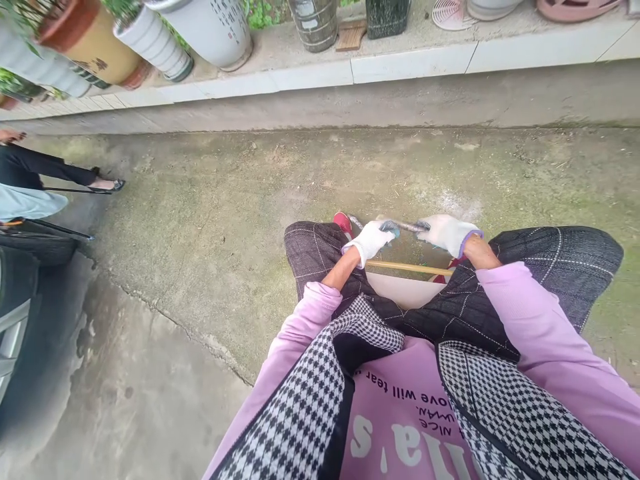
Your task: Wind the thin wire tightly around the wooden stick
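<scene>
White work gloves with grey-blue palms cover both hands, held between my spread knees. My left hand [373,240] is curled around one end of a short, thin, greyish-brown rod-like piece [407,226]. At its other end my right hand [444,235] has its fingers closed on it. What kind of thing it is, I cannot make out. Just below the hands, a yellowish stick [407,267] runs across between my legs. Beneath that shows a pale flat surface [407,292], partly hidden by my trousers.
A low tiled ledge [300,77] with several flower pots [207,33] runs along the front. White powder [455,200] is scattered on the concrete beyond my right hand. At the left are another person's leg [55,167] and part of a car [17,307].
</scene>
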Demonstrator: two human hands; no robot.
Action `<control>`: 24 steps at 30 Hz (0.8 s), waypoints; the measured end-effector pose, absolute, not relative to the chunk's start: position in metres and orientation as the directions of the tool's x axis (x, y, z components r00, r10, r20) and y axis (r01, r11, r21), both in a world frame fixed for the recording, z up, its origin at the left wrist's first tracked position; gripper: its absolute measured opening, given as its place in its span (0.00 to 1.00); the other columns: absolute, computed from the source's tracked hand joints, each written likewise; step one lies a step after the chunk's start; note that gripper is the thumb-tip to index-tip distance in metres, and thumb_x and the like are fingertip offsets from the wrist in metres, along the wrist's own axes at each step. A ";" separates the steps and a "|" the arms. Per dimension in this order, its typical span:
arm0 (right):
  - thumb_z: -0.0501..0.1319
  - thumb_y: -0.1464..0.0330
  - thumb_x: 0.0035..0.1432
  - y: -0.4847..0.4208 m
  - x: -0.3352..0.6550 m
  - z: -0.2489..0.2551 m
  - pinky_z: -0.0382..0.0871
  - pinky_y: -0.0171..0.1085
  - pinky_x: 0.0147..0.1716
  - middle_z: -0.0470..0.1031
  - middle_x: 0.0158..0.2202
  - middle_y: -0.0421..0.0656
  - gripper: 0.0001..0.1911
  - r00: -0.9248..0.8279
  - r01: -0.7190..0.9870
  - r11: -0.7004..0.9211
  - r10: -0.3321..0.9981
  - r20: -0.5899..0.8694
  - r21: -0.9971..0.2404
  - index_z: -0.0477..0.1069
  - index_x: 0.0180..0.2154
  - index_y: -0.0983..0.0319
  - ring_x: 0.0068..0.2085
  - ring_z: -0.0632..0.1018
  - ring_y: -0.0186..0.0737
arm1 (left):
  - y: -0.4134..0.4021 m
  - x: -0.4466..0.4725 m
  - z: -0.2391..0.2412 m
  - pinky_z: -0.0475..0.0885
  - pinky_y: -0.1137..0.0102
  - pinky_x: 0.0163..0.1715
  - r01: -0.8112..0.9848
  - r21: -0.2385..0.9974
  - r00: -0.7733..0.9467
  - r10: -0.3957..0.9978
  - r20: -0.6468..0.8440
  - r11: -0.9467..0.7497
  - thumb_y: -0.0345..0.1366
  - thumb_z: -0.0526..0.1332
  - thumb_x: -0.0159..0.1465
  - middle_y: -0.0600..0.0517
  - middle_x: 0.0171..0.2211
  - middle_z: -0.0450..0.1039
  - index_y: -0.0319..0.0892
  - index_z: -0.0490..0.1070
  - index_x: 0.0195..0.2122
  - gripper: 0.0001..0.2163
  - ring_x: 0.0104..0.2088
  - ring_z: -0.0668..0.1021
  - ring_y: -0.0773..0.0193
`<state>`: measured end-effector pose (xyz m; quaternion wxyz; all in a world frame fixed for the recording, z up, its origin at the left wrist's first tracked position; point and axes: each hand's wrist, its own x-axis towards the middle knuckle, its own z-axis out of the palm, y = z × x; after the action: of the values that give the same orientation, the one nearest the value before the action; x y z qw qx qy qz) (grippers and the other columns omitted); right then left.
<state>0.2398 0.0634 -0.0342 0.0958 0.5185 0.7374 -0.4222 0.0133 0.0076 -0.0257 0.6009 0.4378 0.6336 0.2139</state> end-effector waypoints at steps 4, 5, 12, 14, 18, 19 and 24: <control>0.73 0.54 0.70 0.063 0.242 -0.019 0.74 0.36 0.25 0.76 0.28 0.39 0.15 -0.385 0.666 -0.240 0.701 -0.601 -0.706 0.78 0.41 0.58 0.25 0.75 0.38 | 0.013 0.014 -0.013 0.70 0.74 0.30 0.044 0.784 0.078 0.781 -0.620 0.619 0.24 0.68 0.73 0.58 0.24 0.76 0.39 0.80 0.40 0.05 0.24 0.74 0.70; 0.75 0.52 0.68 0.061 0.243 -0.015 0.72 0.35 0.23 0.76 0.28 0.39 0.17 -0.398 0.561 -0.327 0.699 -0.594 -0.760 0.77 0.40 0.58 0.24 0.74 0.36 | 0.015 0.014 -0.011 0.71 0.74 0.30 0.010 0.785 0.079 0.782 -0.619 0.620 0.23 0.67 0.73 0.57 0.24 0.77 0.39 0.80 0.39 0.06 0.24 0.75 0.70; 0.87 0.56 0.55 0.050 0.237 -0.001 0.65 0.32 0.18 0.73 0.24 0.34 0.26 -0.471 0.339 -0.448 0.680 -0.562 -0.827 0.76 0.42 0.58 0.21 0.69 0.31 | 0.016 0.011 -0.010 0.68 0.76 0.28 -0.017 0.791 0.061 0.790 -0.609 0.611 0.22 0.65 0.72 0.60 0.20 0.74 0.37 0.83 0.42 0.07 0.22 0.74 0.71; 0.86 0.58 0.56 0.049 0.232 -0.002 0.66 0.32 0.18 0.73 0.25 0.33 0.26 -0.479 0.346 -0.435 0.680 -0.555 -0.831 0.74 0.43 0.58 0.21 0.69 0.31 | 0.016 0.009 -0.012 0.67 0.77 0.27 0.013 0.793 0.051 0.792 -0.609 0.609 0.22 0.66 0.71 0.61 0.20 0.73 0.37 0.85 0.45 0.08 0.21 0.73 0.72; 0.77 0.62 0.67 0.050 0.226 -0.007 0.67 0.34 0.19 0.77 0.29 0.36 0.16 -0.424 0.451 -0.376 0.708 -0.565 -0.809 0.71 0.43 0.56 0.22 0.71 0.33 | 0.014 0.003 -0.015 0.67 0.78 0.27 0.067 0.811 0.077 0.808 -0.585 0.581 0.22 0.67 0.69 0.60 0.21 0.75 0.37 0.87 0.44 0.09 0.21 0.73 0.74; 0.74 0.63 0.69 0.051 0.226 -0.008 0.69 0.34 0.21 0.79 0.31 0.37 0.12 -0.414 0.509 -0.331 0.715 -0.563 -0.794 0.71 0.43 0.57 0.23 0.74 0.34 | 0.012 0.002 -0.016 0.68 0.79 0.27 0.078 0.813 0.088 0.808 -0.583 0.577 0.22 0.67 0.69 0.59 0.21 0.75 0.37 0.87 0.43 0.08 0.22 0.73 0.73; 0.70 0.65 0.71 0.060 0.233 -0.011 0.78 0.39 0.43 0.88 0.45 0.50 0.08 -0.462 0.829 0.207 0.777 -0.428 -0.519 0.83 0.49 0.59 0.46 0.86 0.49 | 0.005 0.005 -0.023 0.69 0.78 0.27 0.168 0.768 0.190 0.745 -0.640 0.617 0.20 0.65 0.68 0.58 0.20 0.76 0.36 0.85 0.39 0.08 0.21 0.75 0.72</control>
<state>0.2333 0.0602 -0.0106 0.0364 0.5174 0.7761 -0.3587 0.0050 0.0051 -0.0229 0.6707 0.3808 0.5991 0.2150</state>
